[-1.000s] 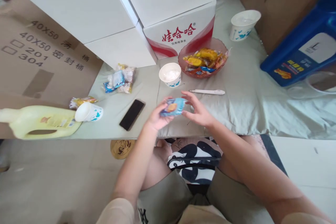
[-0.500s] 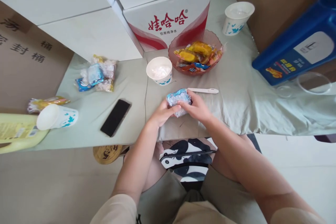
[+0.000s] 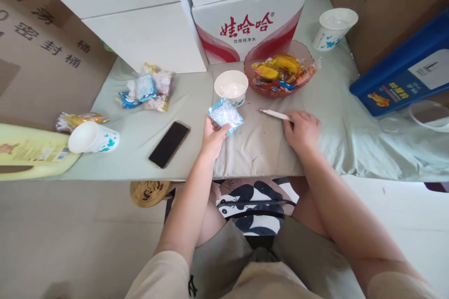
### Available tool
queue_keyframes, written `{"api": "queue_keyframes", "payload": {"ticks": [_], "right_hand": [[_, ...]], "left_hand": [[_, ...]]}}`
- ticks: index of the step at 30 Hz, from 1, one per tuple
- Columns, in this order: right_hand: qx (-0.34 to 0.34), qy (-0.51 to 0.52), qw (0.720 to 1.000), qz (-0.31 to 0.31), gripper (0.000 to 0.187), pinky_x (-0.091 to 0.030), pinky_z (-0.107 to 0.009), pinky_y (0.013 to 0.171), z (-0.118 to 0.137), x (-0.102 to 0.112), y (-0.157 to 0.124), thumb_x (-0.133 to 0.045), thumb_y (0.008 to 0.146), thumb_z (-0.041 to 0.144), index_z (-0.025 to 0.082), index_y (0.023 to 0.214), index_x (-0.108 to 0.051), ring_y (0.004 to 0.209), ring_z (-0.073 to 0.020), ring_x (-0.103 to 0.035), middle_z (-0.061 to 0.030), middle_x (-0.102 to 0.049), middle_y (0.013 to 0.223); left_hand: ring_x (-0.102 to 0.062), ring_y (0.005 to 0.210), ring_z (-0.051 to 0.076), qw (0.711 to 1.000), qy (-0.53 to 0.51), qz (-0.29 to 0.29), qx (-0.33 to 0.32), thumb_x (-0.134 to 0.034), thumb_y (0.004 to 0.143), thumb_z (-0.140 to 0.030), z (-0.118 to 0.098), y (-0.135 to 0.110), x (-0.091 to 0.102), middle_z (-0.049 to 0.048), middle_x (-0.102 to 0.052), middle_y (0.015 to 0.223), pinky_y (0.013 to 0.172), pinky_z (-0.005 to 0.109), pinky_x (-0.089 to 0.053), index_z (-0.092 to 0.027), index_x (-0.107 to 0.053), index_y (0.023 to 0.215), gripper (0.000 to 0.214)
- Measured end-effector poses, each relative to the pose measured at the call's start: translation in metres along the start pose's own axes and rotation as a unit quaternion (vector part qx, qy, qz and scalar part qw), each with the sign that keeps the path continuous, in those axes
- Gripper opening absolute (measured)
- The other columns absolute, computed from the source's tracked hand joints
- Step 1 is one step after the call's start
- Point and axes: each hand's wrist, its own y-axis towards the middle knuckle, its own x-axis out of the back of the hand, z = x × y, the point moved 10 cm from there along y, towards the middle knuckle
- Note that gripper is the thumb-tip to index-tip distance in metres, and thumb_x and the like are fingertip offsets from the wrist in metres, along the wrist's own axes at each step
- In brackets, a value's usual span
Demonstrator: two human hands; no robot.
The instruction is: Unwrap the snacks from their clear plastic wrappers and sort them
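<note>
Head view: left hand (image 3: 212,138) grips blue snack packet (image 3: 225,115); right hand (image 3: 302,128) lies over pen (image 3: 275,114) end, grasp unclear; seems pen pickup, next needs a firm pinch

A home corner doubling as storage is suggested by stacked cardboard cartons (image 3: 245,23), a cloth-covered low table (image 3: 333,117), a bowl of wrapped snacks (image 3: 248,63), paper cups (image 3: 93,138) and a yellow detergent jug (image 3: 28,149).

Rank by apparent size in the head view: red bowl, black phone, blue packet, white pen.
1. Red bowl, largest.
2. Black phone and blue packet, held in the left hand, look alike, so they are not ranked.
3. White pen, smallest, with one end at the right hand.
</note>
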Motion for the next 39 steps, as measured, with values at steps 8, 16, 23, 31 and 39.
{"api": "queue_keyframes", "payload": {"ticks": [8, 16, 23, 31, 39], "right_hand": [[0.059, 0.197, 0.972, 0.109, 0.039, -0.045, -0.031, 0.066, 0.061, -0.028, -0.014, -0.038, 0.097, 0.044, 0.022, 0.087, -0.068, 0.067, -0.0214, -0.063, -0.0054, -0.066, 0.069], [0.121, 0.140, 0.971, 0.153, 0.042, -0.041, -0.031, 0.067, 0.080, -0.045, -0.016, -0.036, 0.100, 0.040, 0.021, 0.089, -0.073, 0.075, -0.0225, -0.065, -0.0084, -0.071, 0.080], [-0.002, 0.096, 0.992, 0.086, 0.039, -0.046, -0.035, 0.070, 0.024, -0.015, -0.005, -0.043, 0.095, 0.040, 0.021, 0.106, -0.075, 0.084, -0.0268, -0.068, -0.0105, -0.077, 0.096], [-0.056, -0.019, 0.998, 0.004, 0.038, -0.046, -0.049, 0.089, -0.013, 0.013, -0.002, -0.044, 0.092, 0.036, 0.019, 0.112, -0.072, 0.105, -0.0353, -0.062, -0.0161, -0.073, 0.110], [0.084, 0.078, 0.993, -0.021, 0.042, -0.047, -0.050, 0.099, 0.026, 0.010, -0.008, -0.048, 0.083, 0.019, 0.022, 0.121, -0.064, 0.116, -0.0317, -0.061, -0.0141, -0.069, 0.122]], "left_hand": [[-0.066, 0.112, 0.022, 0.990, 0.095, 0.030, -0.099, -0.086, 0.064, -0.030, 0.001, 0.003, -0.022, 0.0069, -0.066, 0.115, 0.093, 0.033, -0.055, -0.023, -0.052, 0.110, 0.057], [-0.069, 0.098, 0.016, 0.995, -0.033, -0.065, -0.068, -0.087, 0.064, -0.036, -0.006, 0.007, 0.002, 0.0012, -0.067, 0.115, 0.076, 0.025, -0.057, -0.030, -0.049, 0.109, 0.059], [-0.068, 0.101, 0.017, 0.997, 0.037, -0.026, -0.070, -0.089, 0.062, -0.039, 0.005, 0.006, -0.004, 0.0040, -0.065, 0.116, 0.080, 0.028, -0.057, -0.027, -0.047, 0.108, 0.063], [-0.067, 0.106, 0.020, 0.990, 0.089, 0.039, -0.107, -0.086, 0.067, -0.046, 0.002, -0.017, -0.032, 0.0090, -0.058, 0.124, 0.090, 0.034, -0.057, -0.029, -0.034, 0.121, 0.077], [-0.044, 0.142, 0.034, 0.890, 0.371, 0.091, -0.250, -0.077, 0.077, -0.032, -0.025, -0.068, -0.057, 0.0171, -0.042, 0.147, 0.112, 0.052, -0.043, -0.026, -0.041, 0.134, 0.068]]}}
